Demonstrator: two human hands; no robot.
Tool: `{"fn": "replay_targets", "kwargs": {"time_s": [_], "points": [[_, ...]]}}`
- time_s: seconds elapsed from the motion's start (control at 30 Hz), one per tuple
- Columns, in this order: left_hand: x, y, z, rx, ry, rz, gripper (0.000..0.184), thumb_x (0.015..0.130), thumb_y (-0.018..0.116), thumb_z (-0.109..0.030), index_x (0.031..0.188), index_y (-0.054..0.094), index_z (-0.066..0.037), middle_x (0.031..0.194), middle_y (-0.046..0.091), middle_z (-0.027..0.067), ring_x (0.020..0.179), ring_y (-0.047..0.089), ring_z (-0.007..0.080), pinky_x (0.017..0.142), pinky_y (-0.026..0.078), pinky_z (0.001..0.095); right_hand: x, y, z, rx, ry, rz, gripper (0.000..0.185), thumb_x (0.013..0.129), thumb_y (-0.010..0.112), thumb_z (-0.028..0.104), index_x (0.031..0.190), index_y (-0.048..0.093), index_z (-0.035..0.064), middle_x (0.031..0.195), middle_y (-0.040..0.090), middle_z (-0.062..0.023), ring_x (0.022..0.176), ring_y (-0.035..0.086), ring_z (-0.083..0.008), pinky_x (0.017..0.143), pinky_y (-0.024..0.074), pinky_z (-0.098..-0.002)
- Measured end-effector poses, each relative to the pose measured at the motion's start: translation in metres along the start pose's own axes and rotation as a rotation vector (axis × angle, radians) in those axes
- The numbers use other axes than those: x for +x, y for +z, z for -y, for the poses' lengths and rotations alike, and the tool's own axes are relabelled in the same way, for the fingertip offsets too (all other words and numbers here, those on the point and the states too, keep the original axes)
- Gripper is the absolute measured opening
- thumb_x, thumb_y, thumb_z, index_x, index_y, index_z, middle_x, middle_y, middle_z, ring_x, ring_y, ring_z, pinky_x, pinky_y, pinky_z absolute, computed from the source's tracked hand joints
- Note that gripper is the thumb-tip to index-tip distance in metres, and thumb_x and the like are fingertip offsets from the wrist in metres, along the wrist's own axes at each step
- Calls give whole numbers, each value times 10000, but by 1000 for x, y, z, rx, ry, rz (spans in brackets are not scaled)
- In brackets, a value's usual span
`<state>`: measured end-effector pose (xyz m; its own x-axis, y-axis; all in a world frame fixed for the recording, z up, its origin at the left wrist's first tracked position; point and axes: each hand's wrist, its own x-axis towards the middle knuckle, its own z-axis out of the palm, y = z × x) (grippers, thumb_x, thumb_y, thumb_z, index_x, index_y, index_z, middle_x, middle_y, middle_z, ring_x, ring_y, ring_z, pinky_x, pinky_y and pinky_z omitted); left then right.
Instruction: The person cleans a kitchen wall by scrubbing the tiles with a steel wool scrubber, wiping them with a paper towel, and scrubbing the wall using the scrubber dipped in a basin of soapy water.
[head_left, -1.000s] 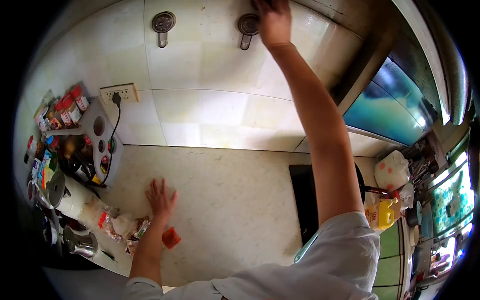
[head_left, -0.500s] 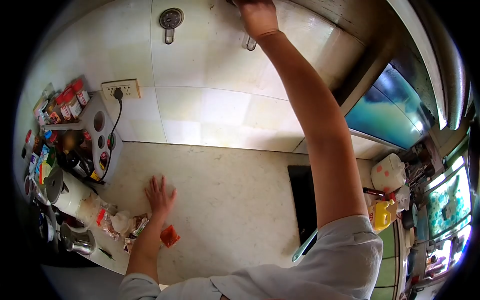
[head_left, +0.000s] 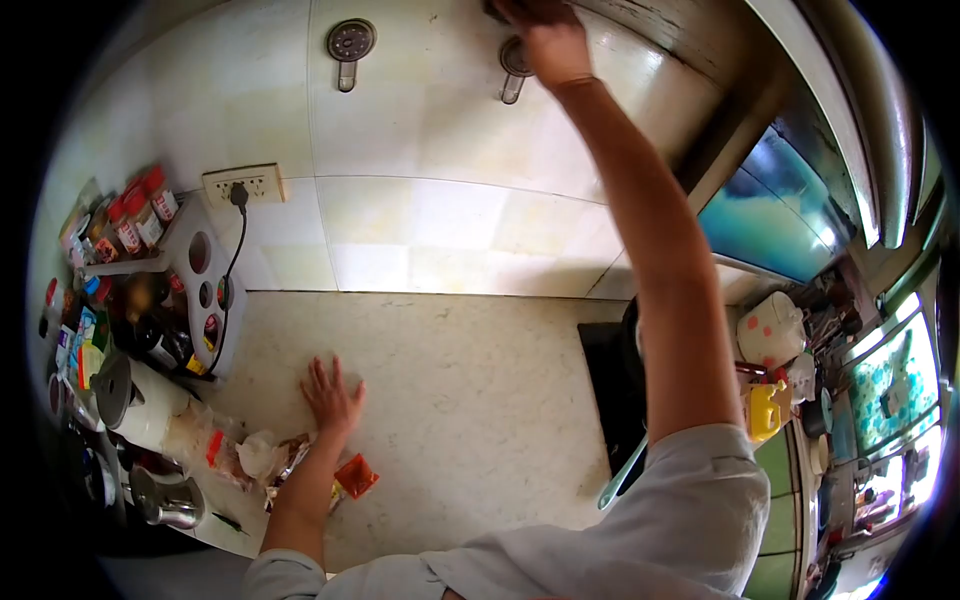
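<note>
My left hand (head_left: 334, 398) lies flat on the pale countertop (head_left: 450, 400), fingers spread, with nothing in it. A small red-orange packet (head_left: 356, 476) rests beside my left wrist. Up at the tiled wall (head_left: 420, 140), my right hand (head_left: 552, 45) is raised at the top edge of the view, its fingers curled round something dark that I cannot make out. Just below and left of it is a round dark wall hook (head_left: 515, 62), partly covered by the hand. A second such hook (head_left: 351, 45) is further left on the wall.
On the left are a spice rack (head_left: 200, 270) with jars and bottles, a white kettle (head_left: 140, 398), plastic bags (head_left: 255, 455) and a steel pot (head_left: 165, 500). A socket (head_left: 243, 186) holds a plug. At right are a black hob (head_left: 605, 390), a yellow bottle (head_left: 763, 410) and a spotted container (head_left: 771, 330).
My right hand moved left over the hook, then back right, uncovering part of it. The view has shifted slightly. My left hand stays flat on the countertop.
</note>
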<state>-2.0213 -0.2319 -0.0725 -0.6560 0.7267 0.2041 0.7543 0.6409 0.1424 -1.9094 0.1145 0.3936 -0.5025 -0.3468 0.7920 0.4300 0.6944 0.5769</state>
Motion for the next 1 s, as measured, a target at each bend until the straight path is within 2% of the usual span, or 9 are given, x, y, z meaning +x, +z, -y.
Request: {"fn": "replay_targets", "kwargs": {"time_s": [0.07,0.23,0.37,0.47,0.5,0.53,0.63,0.83,1.0], "points": [[-1,1,2,-11,8,7,708,772,503,-498,1343,290,-138,1405,197,176,1307,170,302,1026,142,537,-32,-26,-35,33,18,-13,459,686,465,-58,1049,613,181,1055,594,-71,927,558,-257,818,460,-337],[-3,2,2,1,-5,-10,704,767,511,-492,1337,305,-135,1405,196,177,1308,166,299,1029,132,535,-78,-41,-72,-304,119,6,368,715,519,-14,1042,616,125,1030,610,-72,913,568,-256,802,474,-333],[-1,-4,-3,0,-20,24,700,767,508,-495,1336,309,-138,1405,194,178,1308,166,302,1034,122,530,5,-9,10,46,-81,-300,434,581,507,-25,995,612,50,884,610,-142,872,551,-285,788,467,-366],[0,-4,-1,18,-1,14,701,775,497,-496,1344,294,-140,1408,186,175,1311,157,299,1038,113,523,5,-16,4,95,-38,-93,357,655,540,1,1000,614,50,1023,588,-142,917,545,-292,824,446,-363],[0,-4,-1,11,-11,31,698,782,488,-497,1347,287,-140,1409,183,174,1313,151,297,1040,110,522,-4,-25,-11,490,250,8,339,683,523,-11,1004,615,50,1071,572,-149,928,544,-293,838,443,-357],[0,-3,-3,-1,-25,47,696,788,479,-497,1350,280,-140,1410,180,173,1315,144,294,1041,107,520,-34,-28,-37,41,69,5,341,742,515,25,1046,614,142,1043,604,-57,946,555,-245,809,472,-315],[-2,-9,-3,20,-27,78,693,799,464,-498,1357,263,-140,1412,174,173,1317,135,290,1040,109,519,-86,-53,-87,-286,90,29,394,720,517,11,1064,610,179,1081,590,-37,936,564,-230,809,480,-319],[-1,-17,-6,16,-34,106,700,798,460,-498,1359,256,-133,1414,167,177,1318,133,295,1037,108,524,12,-2,8,41,-106,-200,312,706,560,26,1015,606,32,1067,581,-125,943,545,-296,843,452,-332],[-2,-13,-4,-26,-33,115,700,795,463,-498,1356,264,-131,1414,166,181,1318,133,296,1036,110,529,-38,-27,-48,73,-24,-65,360,698,527,-15,1026,617,103,1050,590,-98,961,548,-267,836,469,-324]]}}
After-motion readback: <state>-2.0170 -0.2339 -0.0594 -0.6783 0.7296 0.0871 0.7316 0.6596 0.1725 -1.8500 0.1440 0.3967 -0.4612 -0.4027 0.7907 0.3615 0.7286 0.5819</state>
